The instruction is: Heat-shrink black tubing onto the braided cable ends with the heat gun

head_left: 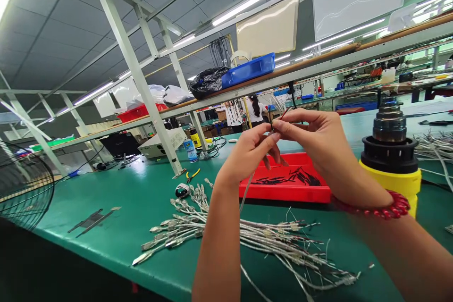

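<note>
My left hand (pixel 253 151) and my right hand (pixel 318 144) meet in front of me above the green table (pixel 141 198). Both pinch the end of a thin grey wire (pixel 247 188) that hangs down from my left fingers. A small dark piece (pixel 272 120) sticks up between the fingertips; I cannot make out what it is. Below lies a pile of grey wires with metal terminals (pixel 247 236). Behind my hands sits a red tray (pixel 283 184) holding short black pieces (pixel 293 177). A red bead bracelet (pixel 382 207) circles my right wrist.
A black-and-yellow machine (pixel 391 151) stands at the right. A fan guard (pixel 24 188) is at the left edge. A tape roll (pixel 181 190), small pliers (pixel 193 175), a blue bottle (pixel 190 150) and flat dark strips (pixel 92 219) lie on the table. An overhead shelf carries a blue bin (pixel 249 70) and bags. A person stands far behind.
</note>
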Motion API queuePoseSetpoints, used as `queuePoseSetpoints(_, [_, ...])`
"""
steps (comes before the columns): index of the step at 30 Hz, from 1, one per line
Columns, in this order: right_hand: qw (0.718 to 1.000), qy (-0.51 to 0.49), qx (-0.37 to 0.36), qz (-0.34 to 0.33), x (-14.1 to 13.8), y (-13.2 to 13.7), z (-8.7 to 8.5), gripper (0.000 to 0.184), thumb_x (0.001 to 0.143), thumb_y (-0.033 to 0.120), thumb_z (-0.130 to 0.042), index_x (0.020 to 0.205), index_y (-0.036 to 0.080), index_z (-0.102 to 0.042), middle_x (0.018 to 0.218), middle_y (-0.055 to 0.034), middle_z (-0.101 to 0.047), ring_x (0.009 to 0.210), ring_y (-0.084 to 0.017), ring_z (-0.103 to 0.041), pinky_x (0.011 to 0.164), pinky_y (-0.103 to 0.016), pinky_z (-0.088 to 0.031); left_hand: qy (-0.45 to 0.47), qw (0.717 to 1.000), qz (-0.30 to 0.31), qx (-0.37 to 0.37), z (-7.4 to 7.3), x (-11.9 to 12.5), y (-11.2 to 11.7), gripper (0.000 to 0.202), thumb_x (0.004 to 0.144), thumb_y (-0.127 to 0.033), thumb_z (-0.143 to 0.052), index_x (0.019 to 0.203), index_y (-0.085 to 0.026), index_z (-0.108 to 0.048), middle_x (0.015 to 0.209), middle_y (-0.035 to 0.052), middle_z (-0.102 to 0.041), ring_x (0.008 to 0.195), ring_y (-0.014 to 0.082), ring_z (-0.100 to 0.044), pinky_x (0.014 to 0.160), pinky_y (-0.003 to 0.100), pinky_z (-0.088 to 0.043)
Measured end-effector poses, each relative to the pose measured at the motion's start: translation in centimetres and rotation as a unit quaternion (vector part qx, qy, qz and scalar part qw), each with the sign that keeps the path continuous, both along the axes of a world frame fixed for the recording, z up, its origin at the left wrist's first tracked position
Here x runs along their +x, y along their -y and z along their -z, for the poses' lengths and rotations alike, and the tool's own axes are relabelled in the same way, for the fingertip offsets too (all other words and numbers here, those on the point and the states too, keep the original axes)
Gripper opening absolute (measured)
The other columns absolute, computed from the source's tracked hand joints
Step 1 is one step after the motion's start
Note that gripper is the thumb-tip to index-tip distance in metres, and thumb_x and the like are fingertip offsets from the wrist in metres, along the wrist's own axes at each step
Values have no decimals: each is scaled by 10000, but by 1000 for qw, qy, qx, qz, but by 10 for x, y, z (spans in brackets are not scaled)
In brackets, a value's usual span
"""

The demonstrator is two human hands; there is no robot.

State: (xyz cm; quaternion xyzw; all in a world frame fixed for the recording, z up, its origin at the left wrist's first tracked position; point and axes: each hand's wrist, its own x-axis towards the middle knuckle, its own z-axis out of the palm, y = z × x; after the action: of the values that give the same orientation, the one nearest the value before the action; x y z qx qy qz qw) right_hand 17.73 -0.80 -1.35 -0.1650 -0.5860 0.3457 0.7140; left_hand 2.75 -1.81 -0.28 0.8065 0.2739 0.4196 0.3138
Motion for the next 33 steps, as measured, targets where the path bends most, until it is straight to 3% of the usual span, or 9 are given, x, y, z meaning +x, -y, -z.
queuePoseSetpoints(4, [988, -37, 94, 119, -8, 1, 6, 61, 712, 228, -782, 697, 208, -727, 759, -22, -662, 736, -145, -631, 684, -307, -556, 66, 989, -77, 109, 3, 3, -7, 265, 916, -407, -578, 888, -145, -609, 568, -43, -505, 479, 47, -492, 432, 172, -347])
queuePoseSetpoints(8, [952, -35, 192, 238, -15, 5, 14, 43, 778, 209, -733, 765, 248, -719, 799, -34, -665, 789, -181, -623, 736, -374, -529, 130, 984, -21, 123, 5, 8, -8, 329, 931, -444, -544, 759, -163, -538, 567, -61, -357, 487, 39, -310, 448, 183, -257])
queuePoseSetpoints(12, [861, 43, 335, 381, -18, 9, 22, 221, 791, 124, -698, 908, 311, -705, 847, -33, -697, 805, -204, -602, 743, -395, -506, 215, 975, 3, 65, 6, 17, -5, 430, 897, -554, -523, 693, -194, -405, 566, -70, -267, 449, 53, -214, 405, 201, -191])
queuePoseSetpoints(15, [788, 92, 421, 439, -18, 11, 24, 329, 771, 70, -689, 998, 307, -678, 875, -36, -717, 813, -208, -598, 722, -381, -503, 230, 973, 5, 16, 7, 20, 0, 430, 888, -593, -476, 721, -202, -410, 562, -68, -246, 447, 66, -189, 401, 209, -169])
queuePoseSetpoints(20, [741, 131, 484, 447, -17, 6, 25, 317, 745, 27, -678, 966, 253, -650, 874, -48, -719, 826, -198, -610, 697, -352, -494, 207, 977, 46, 33, 8, 19, 7, 323, 904, -464, -507, 752, -189, -434, 652, -34, -311, 558, 84, -285, 471, 207, -259])
queuePoseSetpoints(23, [755, 149, 486, 414, -13, 0, 28, 313, 741, 63, -661, 974, 271, -655, 943, -50, -715, 873, -216, -634, 728, -370, -508, 192, 978, 14, 81, 5, 19, 7, 259, 927, -416, -505, 816, -185, -468, 718, -22, -351, 600, 85, -310, 508, 213, -292])
queuePoseSetpoints(25, [808, 137, 456, 348, -10, -2, 28, 247, 778, 104, -603, 955, 263, -668, 970, -60, -706, 895, -222, -651, 744, -381, -516, 174, 981, -5, 87, 5, 18, 4, 297, 942, -467, -475, 842, -188, -480, 673, -34, -353, 550, 80, -300, 480, 222, -271])
queuePoseSetpoints(29, [949, -9, 244, 198, -10, 1, 21, 221, 892, 187, -494, 744, 227, -652, 720, -23, -639, 661, -143, -619, 626, -318, -483, 119, 987, -20, 102, 8, 14, -5, 354, 961, -489, -447, 799, -178, -492, 576, -59, -321, 497, 67, -274, 465, 229, -230])
queuePoseSetpoints(33, [997, -47, 51, 14, -11, 4, 8, 117, 831, 302, -646, 797, 203, -699, 617, 16, -575, 487, -83, -510, 487, -242, -456, 69, 992, -23, 106, 9, 13, -1, 371, 969, -472, -439, 747, -175, -456, 649, -35, -388, 574, 72, -335, 519, 225, -288])
